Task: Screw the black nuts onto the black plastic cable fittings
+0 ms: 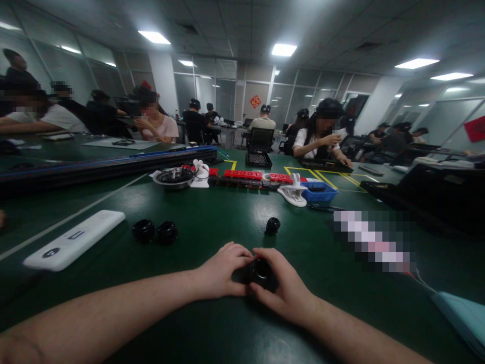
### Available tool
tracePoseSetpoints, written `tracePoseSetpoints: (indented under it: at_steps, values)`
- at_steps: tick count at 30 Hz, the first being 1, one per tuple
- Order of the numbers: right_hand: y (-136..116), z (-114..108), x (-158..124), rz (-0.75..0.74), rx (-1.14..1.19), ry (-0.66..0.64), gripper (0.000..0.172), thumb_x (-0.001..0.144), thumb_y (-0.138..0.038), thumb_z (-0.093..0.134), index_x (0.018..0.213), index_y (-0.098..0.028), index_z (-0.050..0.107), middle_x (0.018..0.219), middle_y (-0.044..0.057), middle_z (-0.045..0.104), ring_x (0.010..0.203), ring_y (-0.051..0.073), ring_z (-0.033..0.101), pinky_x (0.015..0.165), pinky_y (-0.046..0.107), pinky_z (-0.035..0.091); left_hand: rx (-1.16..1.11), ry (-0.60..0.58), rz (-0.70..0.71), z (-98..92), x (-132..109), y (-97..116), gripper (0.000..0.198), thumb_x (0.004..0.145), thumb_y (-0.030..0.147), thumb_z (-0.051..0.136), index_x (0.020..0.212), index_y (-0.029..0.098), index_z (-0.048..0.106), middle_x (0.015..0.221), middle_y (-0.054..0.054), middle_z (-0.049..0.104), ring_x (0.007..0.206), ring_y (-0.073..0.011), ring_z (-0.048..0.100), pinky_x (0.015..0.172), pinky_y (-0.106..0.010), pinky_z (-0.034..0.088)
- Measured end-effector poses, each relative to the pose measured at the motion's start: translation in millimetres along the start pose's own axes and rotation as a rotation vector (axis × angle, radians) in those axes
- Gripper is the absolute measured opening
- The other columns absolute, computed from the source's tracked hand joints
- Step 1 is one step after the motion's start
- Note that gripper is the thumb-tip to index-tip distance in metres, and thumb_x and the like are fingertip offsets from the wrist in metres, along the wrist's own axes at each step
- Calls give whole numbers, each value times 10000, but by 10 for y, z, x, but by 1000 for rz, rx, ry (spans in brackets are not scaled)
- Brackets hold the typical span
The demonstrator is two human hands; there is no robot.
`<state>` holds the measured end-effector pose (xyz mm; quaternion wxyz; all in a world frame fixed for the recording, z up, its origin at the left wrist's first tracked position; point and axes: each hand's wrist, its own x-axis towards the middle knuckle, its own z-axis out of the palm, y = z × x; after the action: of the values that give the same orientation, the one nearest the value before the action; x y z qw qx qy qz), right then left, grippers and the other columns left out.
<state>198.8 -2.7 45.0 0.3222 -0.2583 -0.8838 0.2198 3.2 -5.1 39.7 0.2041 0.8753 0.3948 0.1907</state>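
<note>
A glossy black ring-shaped part [260, 270] with a round hole facing up is in front of me at the table's middle. My right hand [284, 283] curls around its right side, thumb and fingers gripping it. From the left, my left hand [227, 268] closes its thumb and fingertips on the same part; its far fingertips are partly hidden. Just beyond my hands stands a smaller-looking black part [272, 226]. Two similar black parts, one [143, 231] beside another [167, 232], sit to the left, apart from my hands.
On the green table [212, 217], a white power bank-like device [76, 240] lies left. Further back are a metal bowl [174, 178], red blocks [242, 174], a white clamp [293, 191] and a blue bin [319, 192]. A teal object [462, 318] lies right. Co-workers sit beyond.
</note>
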Motion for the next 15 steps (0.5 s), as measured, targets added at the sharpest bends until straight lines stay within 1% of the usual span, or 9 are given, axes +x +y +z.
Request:
tracePoseSetpoints:
  at_steps: [2,4,6,8,10,12,15]
  values:
    - [-12,-8,-6,-42,20,1,541,728,-145,516,1233,-192,328,1133,112,510,1025,226,514,864,380,443,0,9,10,-6,1,8,441,674,351,683,1075,219,554,1101,-53,535,1037,-244,462,979,-431,270]
    - [-20,-10,-4,-52,19,-29,610,710,-121,501,1276,-182,281,1201,126,474,1082,237,484,899,397,418,5,10,13,-13,-1,13,426,675,354,684,1058,209,565,1104,-54,534,1026,-241,465,964,-418,290]
    - [-19,-7,2,-37,4,-59,669,697,-141,529,1303,-173,248,1257,137,432,1130,256,447,931,425,386,14,2,9,-17,-4,12,421,677,372,685,1046,201,576,1118,-62,528,1034,-245,460,959,-413,295]
    - [-10,-1,10,4,-10,-63,689,697,-199,582,1302,-171,255,1240,139,444,1115,266,455,925,438,386,23,-5,7,-17,-7,6,425,678,383,686,1046,198,581,1124,-69,525,1048,-249,451,968,-416,281]
    - [1,4,14,52,-22,-52,662,697,-243,619,1273,-177,298,1177,130,488,1059,260,490,892,431,412,26,-10,12,-15,-7,0,430,680,378,685,1057,202,575,1118,-67,528,1050,-246,450,974,-417,273]
    - [8,6,12,64,-25,-35,600,702,-243,624,1230,-186,345,1131,116,513,1019,248,511,866,413,433,25,-12,11,-15,-5,2,443,680,367,686,1075,209,563,1111,-62,531,1043,-242,454,976,-418,270]
    - [4,2,0,-3,-1,4,527,727,-210,585,1204,-195,361,1117,107,519,1007,231,519,854,382,446,17,-6,9,-20,0,19,452,676,350,688,1085,216,552,1104,-58,532,1037,-240,456,972,-417,275]
